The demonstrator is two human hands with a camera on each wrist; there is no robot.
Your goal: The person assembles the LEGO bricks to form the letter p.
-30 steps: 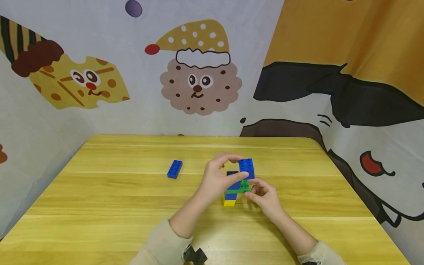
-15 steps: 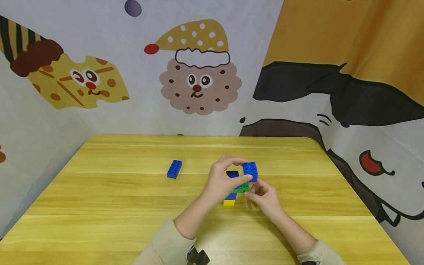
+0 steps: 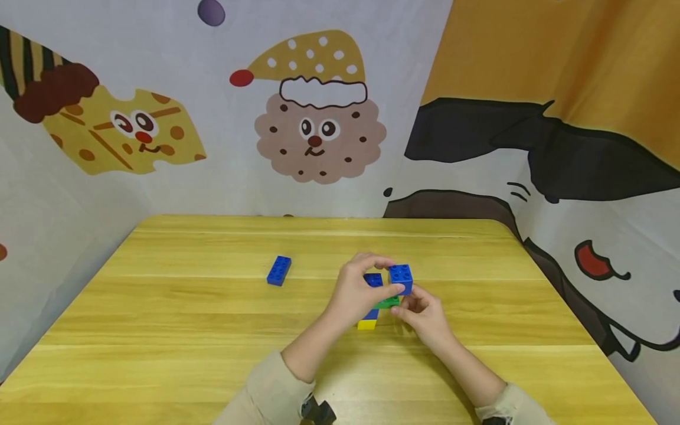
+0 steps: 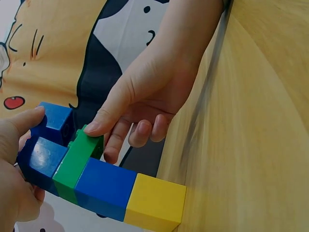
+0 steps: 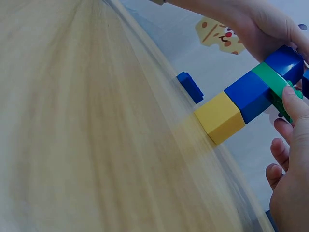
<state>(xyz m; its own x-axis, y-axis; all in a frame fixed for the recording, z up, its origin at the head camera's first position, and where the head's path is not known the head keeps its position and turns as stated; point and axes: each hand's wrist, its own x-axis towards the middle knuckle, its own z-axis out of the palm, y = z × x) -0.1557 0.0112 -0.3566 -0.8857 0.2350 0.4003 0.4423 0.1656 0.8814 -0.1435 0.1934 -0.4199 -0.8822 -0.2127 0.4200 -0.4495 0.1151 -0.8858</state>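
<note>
My left hand [image 3: 347, 292] pinches a square blue toy building brick [image 3: 401, 274] between thumb and fingers. That brick is close over the overhanging right end of a thin green brick [image 3: 389, 303]. The green brick is part of an upright stack: a yellow brick [image 4: 155, 199] at the bottom on the table, a blue brick [image 4: 107, 184] over it, then the green one. Another blue brick [image 4: 44, 157] sits on the green brick's other end, beside the held one. My right hand [image 3: 426, 317] pinches the overhanging end of the green brick, thumb [image 5: 291, 99] on its side.
A longer blue brick [image 3: 278, 271] lies by itself on the wooden table [image 3: 175, 330], left of the stack. Behind the table hangs a cloth [image 3: 223, 189] printed with cartoon figures.
My left hand has moved a little right and down with the blue brick, bringing it lower over the green brick's end. The right hand keeps its hold and has hardly moved.
</note>
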